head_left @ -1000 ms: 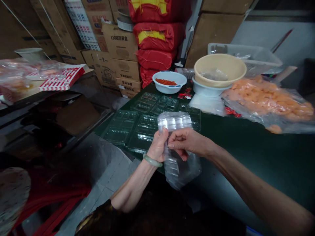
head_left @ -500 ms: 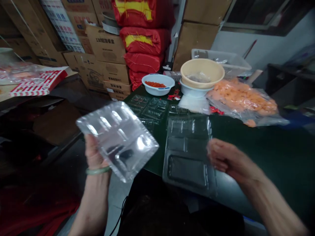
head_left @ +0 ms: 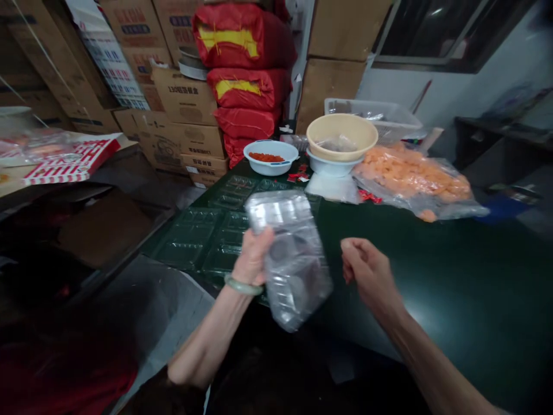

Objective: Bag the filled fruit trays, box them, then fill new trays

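Green bench [head_left: 458,276], light glaring off its top. Grey floor [head_left: 173,311] left of bench. Pale wall [head_left: 466,98] with dark window [head_left: 425,34] behind bench.

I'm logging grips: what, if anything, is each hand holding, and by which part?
The left hand holds what looks like a stack of clear plastic trays by its left edge. The right hand is curled, with nothing visible inside.

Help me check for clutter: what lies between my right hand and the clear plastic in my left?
In the head view, only green tabletop shows between your right hand and the clear plastic in your left hand.
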The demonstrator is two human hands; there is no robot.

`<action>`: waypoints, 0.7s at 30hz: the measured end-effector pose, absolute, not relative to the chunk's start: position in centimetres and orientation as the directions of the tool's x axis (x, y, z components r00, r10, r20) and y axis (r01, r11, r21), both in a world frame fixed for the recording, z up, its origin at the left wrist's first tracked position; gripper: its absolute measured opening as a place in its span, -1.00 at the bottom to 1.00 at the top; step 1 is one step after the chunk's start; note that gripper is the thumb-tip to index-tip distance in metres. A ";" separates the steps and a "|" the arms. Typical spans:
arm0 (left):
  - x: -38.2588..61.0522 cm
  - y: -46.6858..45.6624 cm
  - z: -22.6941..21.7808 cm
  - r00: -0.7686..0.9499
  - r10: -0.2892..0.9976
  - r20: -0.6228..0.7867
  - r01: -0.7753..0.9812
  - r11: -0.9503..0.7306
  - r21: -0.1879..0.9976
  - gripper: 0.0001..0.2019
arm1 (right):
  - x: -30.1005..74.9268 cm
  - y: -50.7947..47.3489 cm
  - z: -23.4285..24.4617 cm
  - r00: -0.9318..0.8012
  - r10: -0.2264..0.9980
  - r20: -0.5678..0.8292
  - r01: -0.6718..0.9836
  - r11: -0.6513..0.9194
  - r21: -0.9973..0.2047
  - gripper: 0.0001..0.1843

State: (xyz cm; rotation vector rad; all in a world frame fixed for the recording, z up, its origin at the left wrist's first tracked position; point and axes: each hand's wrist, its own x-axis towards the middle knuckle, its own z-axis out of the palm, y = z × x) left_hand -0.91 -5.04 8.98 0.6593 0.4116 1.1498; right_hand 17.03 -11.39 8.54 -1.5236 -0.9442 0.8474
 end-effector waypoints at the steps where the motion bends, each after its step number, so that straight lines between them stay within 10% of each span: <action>1: 0.6 -5.4 8.9 0.405 0.913 0.054 -0.685 0.264 0.679 -0.53 | 16.6 -12.3 10.0 0.331 0.942 0.048 0.200 -0.020 -0.980 -0.74; 5: 5.4 -6.9 8.8 0.477 0.873 0.098 -0.656 0.280 0.701 -0.57 | 15.9 -13.7 13.6 -0.094 0.990 -0.102 0.303 -0.070 -0.951 -0.66; 10: 8.2 -7.7 8.4 0.595 0.796 0.115 -0.613 0.356 0.706 -0.55 | 19.5 -13.0 12.6 -0.207 0.946 -0.251 0.217 -0.206 -0.954 -0.62; 17: 10.3 -7.7 7.8 0.665 0.746 0.031 -0.542 0.454 0.707 -0.53 | 22.2 -13.8 11.5 -0.265 0.936 -0.231 0.252 -0.164 -0.954 -0.69; 21: 10.3 -7.6 7.5 0.672 0.740 0.031 -0.541 0.462 0.703 -0.56 | 20.3 -14.5 11.8 -0.106 0.994 0.040 0.534 0.091 -0.840 -0.77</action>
